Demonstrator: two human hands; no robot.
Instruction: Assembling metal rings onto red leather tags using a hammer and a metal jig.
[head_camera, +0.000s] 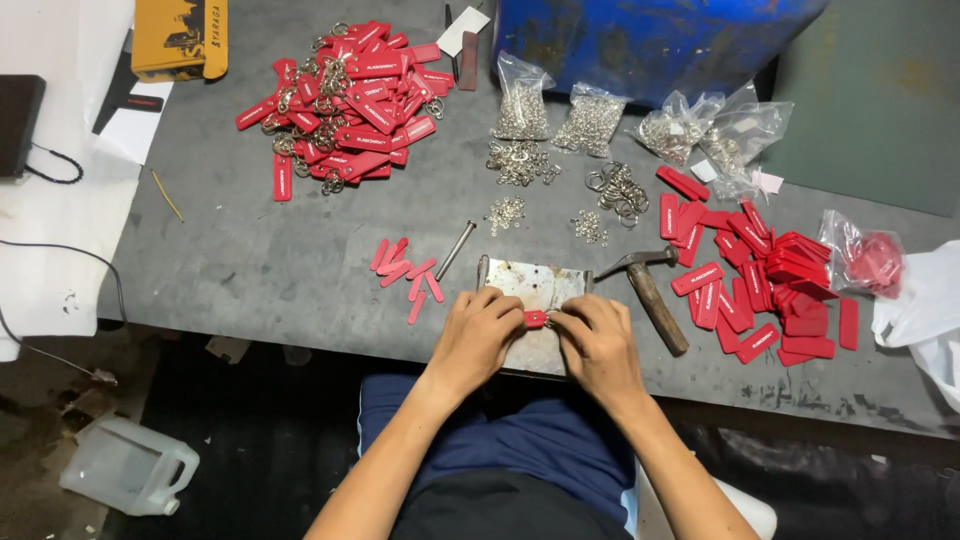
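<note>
Between both hands, left hand (478, 332) and right hand (598, 340) are pinching a red tag (536, 319), its long axis running nine-to-three, fingertips clamped at either end over the metal plate (535, 283).

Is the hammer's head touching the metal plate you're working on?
Touching, as far as the head view shows: the hammer head's tip meets the top right corner of the metal plate with no visible gap.

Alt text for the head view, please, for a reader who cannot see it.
Seen from above, a person's left hand and right hand pinch a small red tag over a worn metal plate on a grey table. A hammer lies right of the plate; piles of red tags and bags of metal rings lie beyond.
</note>
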